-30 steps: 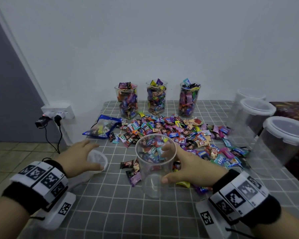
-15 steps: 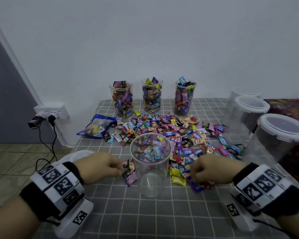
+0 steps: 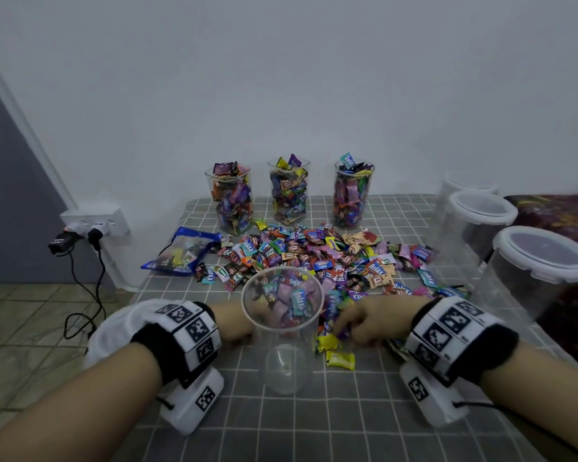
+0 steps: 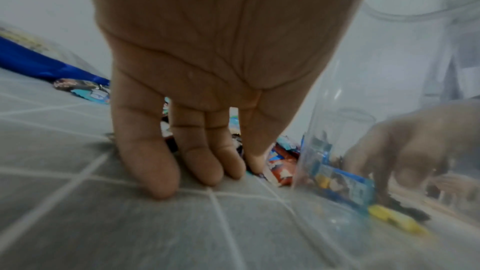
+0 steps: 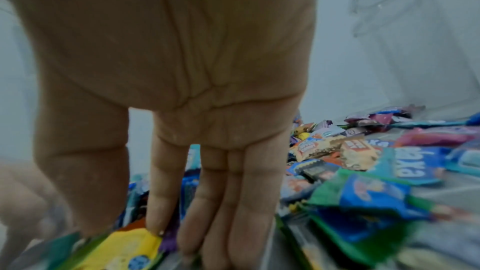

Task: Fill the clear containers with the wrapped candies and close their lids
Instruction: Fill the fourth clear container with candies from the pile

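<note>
An empty clear container (image 3: 282, 355) stands upright and lidless at the near edge of the wrapped candy pile (image 3: 317, 258). My left hand (image 3: 237, 331) is just left of it. In the left wrist view the left hand (image 4: 202, 171) has straight fingers touching the cloth beside a few candies (image 4: 281, 169). My right hand (image 3: 347, 325) reaches down into the candies right of the container. In the right wrist view the right hand (image 5: 182, 233) has fingers stretched onto the wrappers, the index tip on a yellow candy (image 5: 130, 249). Neither hand visibly holds anything.
Three candy-filled clear containers (image 3: 289, 191) stand without lids at the back by the wall. Lidded empty containers (image 3: 541, 271) line the right edge. A white lid (image 3: 114, 328) lies under my left wrist at the table's left edge. A blue bag (image 3: 181, 251) lies back left.
My right hand let go of the container and dropped onto the candies to its right. My left hand left the white lid and moved right, up to the container's left side.
</note>
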`<state>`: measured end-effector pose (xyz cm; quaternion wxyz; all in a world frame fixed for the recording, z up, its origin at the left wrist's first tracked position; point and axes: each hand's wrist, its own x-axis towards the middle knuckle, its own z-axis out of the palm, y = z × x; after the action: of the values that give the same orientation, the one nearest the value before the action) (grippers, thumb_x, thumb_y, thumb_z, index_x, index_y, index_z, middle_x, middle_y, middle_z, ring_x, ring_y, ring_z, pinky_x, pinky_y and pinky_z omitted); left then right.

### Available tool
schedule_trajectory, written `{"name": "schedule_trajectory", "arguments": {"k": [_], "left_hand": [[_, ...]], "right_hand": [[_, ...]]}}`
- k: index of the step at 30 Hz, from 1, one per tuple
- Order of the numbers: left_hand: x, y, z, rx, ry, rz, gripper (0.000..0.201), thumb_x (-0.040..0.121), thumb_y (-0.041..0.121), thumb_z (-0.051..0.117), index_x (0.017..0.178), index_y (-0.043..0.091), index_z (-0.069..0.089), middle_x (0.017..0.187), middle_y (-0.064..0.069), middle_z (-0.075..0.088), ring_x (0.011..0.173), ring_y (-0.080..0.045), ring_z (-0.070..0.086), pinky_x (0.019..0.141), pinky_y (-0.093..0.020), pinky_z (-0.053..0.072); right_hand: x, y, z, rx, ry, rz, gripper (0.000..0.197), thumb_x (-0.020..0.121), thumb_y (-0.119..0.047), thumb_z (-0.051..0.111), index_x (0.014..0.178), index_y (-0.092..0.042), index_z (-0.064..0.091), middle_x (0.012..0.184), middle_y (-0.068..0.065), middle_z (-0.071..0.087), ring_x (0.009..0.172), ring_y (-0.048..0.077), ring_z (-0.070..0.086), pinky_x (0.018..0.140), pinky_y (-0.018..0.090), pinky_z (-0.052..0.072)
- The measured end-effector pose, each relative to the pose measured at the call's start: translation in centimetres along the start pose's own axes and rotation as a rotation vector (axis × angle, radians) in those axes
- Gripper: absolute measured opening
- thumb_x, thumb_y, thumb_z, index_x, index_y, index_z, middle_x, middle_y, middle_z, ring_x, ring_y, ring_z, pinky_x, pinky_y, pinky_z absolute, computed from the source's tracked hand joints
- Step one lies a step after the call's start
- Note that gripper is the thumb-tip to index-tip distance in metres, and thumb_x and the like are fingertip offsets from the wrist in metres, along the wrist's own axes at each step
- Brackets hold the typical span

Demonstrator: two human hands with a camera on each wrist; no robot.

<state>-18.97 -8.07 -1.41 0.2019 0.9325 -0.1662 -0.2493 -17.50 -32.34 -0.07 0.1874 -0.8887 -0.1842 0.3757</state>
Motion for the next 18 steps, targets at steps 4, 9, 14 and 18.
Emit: {"name": "schedule_trajectory", "arguments": {"k": [4,9,14,18], "left_hand": [[2.0,-1.0,-0.6,-0.022,0.045,-0.052,0.020,0.090,0.007,0.055,0.106,0.003,0.066,0.116,-0.011,0.062,0.101,-0.017,0.057,0.082,-0.010,0.044],[3.0,-3.1,-2.6,-0.096,0.465,-0.228,0.016,0.092,0.029,0.054,0.087,0.018,0.065,0.088,0.001,0.064,0.086,-0.019,0.059,0.074,-0.028,0.046],[4.7,-5.1,-4.9,-0.311,0.590,-0.391,0.020,0.090,0.036,0.057,0.094,0.017,0.059,0.096,-0.001,0.057,0.092,-0.020,0.054,0.082,-0.029,0.040],[6.1,-6.2,-5.6,-0.384,0.554,-0.479,0.030,0.090,0.036,0.057,0.067,0.020,0.045,0.073,-0.001,0.046,0.068,-0.016,0.044,0.069,-0.029,0.033]], "right_hand": [[1.5,-0.1,-0.8,-0.043,0.155,-0.026,0.040,0.086,-0.018,0.057,0.125,-0.030,0.057,0.084,-0.016,0.049,0.088,0.012,0.050,0.081,0.026,0.043],[1.4,1.4,-2.3,0.174,0.525,0.003,0.011,0.091,-0.021,0.055,0.096,-0.022,0.065,0.087,-0.001,0.063,0.072,0.013,0.056,0.062,0.024,0.046],[2.8,4.3,-4.7,0.271,0.812,0.223,0.048,0.087,-0.030,0.061,0.129,-0.009,0.051,0.130,0.015,0.051,0.115,0.029,0.050,0.091,0.035,0.042],[4.1,5.1,-5.6,0.203,0.820,0.373,0.062,0.085,-0.036,0.062,0.135,-0.006,0.042,0.139,0.019,0.039,0.127,0.033,0.038,0.101,0.040,0.035]]}}
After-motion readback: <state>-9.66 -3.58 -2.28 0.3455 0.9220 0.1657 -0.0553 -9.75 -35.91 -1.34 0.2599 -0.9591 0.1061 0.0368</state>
